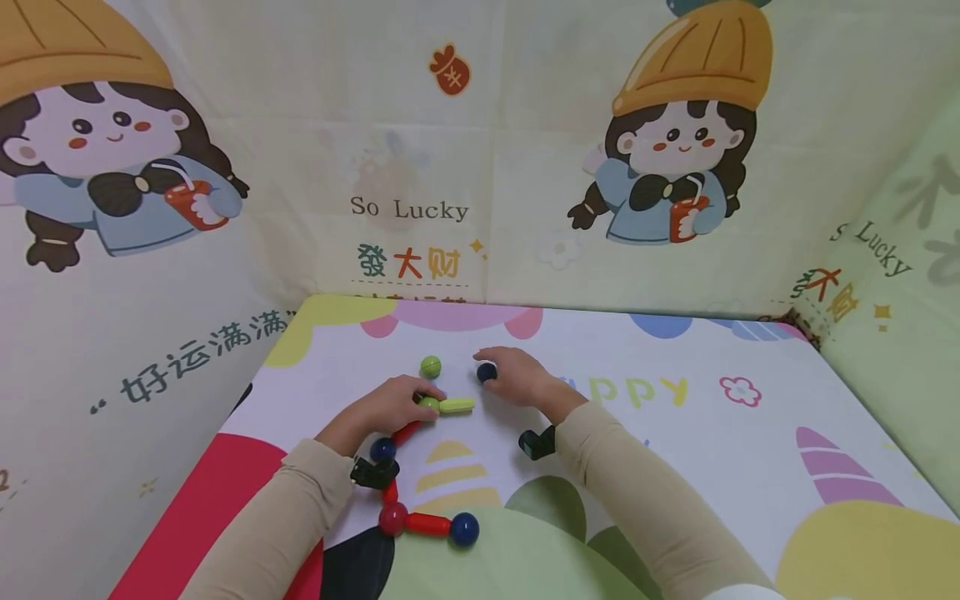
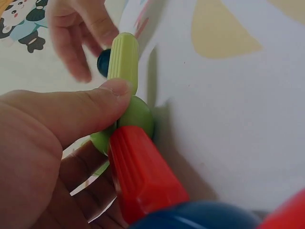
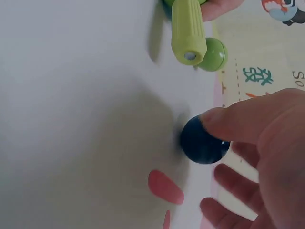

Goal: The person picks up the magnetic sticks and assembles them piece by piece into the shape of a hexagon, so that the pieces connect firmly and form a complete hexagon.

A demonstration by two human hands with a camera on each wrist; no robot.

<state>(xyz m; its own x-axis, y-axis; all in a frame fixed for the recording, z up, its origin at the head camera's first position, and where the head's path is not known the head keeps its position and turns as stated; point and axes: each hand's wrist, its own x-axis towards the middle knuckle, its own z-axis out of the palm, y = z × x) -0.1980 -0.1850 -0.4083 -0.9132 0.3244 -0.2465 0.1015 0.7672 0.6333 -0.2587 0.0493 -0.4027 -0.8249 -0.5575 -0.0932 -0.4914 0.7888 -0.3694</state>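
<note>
On my head view, the left hand (image 1: 397, 400) pinches a green ball (image 1: 429, 404), its thumb lying over the spot where a light green rod (image 1: 459, 406) meets that ball. I see the rod pointing away to the right, towards the other hand. From the right wrist I make out a small shiny disc (image 3: 189, 56) at its free tip.

The right hand (image 1: 519, 377) holds a dark blue ball (image 1: 487, 372) between thumb and forefinger, with the remaining fingers spread apart. This ball sits beyond the rod's tip, near but not touching; I cannot tell whether it rests on the bench (image 1: 720, 450) or is just above it. A loose green ball (image 1: 431, 367) lies on the bench just past the left hand.

Back towards the wearer I follow a chain from the held green ball: an upper red rod (image 1: 406, 434), a blue ball (image 1: 383, 450), a middle red rod (image 1: 390, 493) partly hidden by the black left wrist camera (image 1: 373, 473), a red ball (image 1: 393, 518), a lower red rod (image 1: 429, 524) and an end blue ball (image 1: 464, 529). Both arms wear beige sleeves (image 1: 637, 483), and a cartoon-printed cloth (image 1: 525, 125) hangs behind the bench.
</note>
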